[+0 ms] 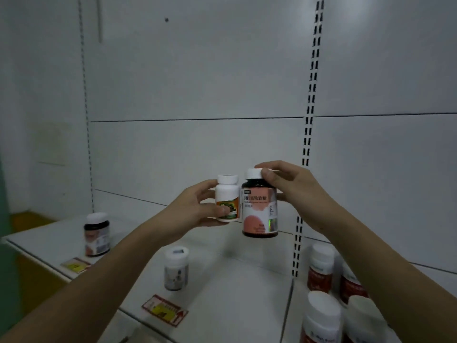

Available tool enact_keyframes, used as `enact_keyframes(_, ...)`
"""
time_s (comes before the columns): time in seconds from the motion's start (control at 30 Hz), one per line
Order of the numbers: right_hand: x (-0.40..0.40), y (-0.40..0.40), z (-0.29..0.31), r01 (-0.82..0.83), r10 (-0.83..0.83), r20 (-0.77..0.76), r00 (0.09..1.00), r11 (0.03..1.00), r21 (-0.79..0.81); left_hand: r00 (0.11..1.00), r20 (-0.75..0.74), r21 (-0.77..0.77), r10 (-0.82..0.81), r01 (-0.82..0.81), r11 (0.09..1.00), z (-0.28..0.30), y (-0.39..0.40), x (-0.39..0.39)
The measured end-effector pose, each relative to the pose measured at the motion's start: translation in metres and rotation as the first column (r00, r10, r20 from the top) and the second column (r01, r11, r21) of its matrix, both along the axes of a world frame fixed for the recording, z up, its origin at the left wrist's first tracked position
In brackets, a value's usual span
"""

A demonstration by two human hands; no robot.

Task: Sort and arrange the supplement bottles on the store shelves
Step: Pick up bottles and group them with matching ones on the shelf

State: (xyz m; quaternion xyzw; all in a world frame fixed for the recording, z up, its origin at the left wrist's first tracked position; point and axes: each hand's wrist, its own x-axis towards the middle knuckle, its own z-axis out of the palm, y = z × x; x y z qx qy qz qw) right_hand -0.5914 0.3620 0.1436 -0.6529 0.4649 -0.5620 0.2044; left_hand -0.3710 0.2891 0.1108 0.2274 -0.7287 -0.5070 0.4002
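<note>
My left hand (197, 209) grips a small white bottle (227, 198) with an orange and green label, held upright above the shelf. Right beside it, my right hand (294, 184) holds a larger dark bottle (259, 206) with a pink label by its white cap, also in the air. The two bottles almost touch. Down on the white shelf (222, 280) stand a dark bottle with a white cap (97, 233) at the left and a small grey-labelled bottle (176, 268) near the front.
Several red-labelled white-capped bottles (321, 268) crowd the neighbouring shelf at the lower right. Two red and yellow price tags (165, 310) lie on the shelf's front edge. A slotted upright (309, 134) divides the white back panels.
</note>
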Motion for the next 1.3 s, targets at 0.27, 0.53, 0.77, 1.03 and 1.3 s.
enact_keyframes(0.27, 0.099, -0.051, -0.001, 0.064, -0.065, -0.039, 0.997, 0.998, -0.017, 0.997, 0.047, -0.11, 0.066, -0.061, 0.992, 0.004, -0.058, 0.105)
enact_keyframes(0.53, 0.22, -0.133, -0.026, 0.084, -0.086, 0.034, 0.996, 0.994, 0.063, 0.994, 0.076, -0.115, 0.073, -0.064, 0.991, -0.005, -0.133, 0.232)
enact_keyframes(0.77, 0.281, -0.199, -0.062, 0.109, -0.091, -0.105, 0.99, 0.977, 0.184, 0.991, 0.124, -0.092, 0.044, -0.032, 0.995, -0.022, -0.209, 0.285)
enact_keyframes(1.03, 0.298, -0.258, -0.113, 0.12, -0.062, -0.223, 0.973, 0.959, 0.256, 0.99, 0.114, -0.078, 0.078, -0.069, 0.995, -0.045, -0.276, 0.292)
enact_keyframes(1.3, 0.302, -0.275, -0.135, 0.058, 0.02, -0.234, 0.972, 0.944, 0.324, 0.994, 0.113, -0.071, 0.006, 0.002, 0.997, -0.055, -0.317, 0.297)
